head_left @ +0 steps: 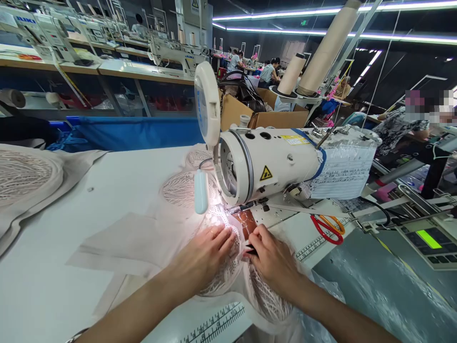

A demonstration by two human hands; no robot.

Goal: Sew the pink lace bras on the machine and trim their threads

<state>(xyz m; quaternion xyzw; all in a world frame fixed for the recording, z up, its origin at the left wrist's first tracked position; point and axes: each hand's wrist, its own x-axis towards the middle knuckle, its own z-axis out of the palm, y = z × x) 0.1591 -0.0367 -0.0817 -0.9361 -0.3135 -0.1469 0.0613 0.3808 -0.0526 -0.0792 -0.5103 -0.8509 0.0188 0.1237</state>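
Observation:
My left hand [207,255] lies flat, fingers stretched out, on white lace fabric [228,276] just in front of the needle of a white sewing machine [271,162]. A ring shows on one finger. My right hand [273,259] rests on the same fabric to the right, fingers pinched around a small dark tool [250,248] that I cannot name. The machine's lamp lights the lace under the presser foot [235,209].
Red and orange scissors [326,228] lie on the table right of the machine. More lace pieces [24,174] lie at the far left. A control panel with a green screen [428,238] sits at the right. Thread cones [321,52], cardboard boxes and other workers are behind.

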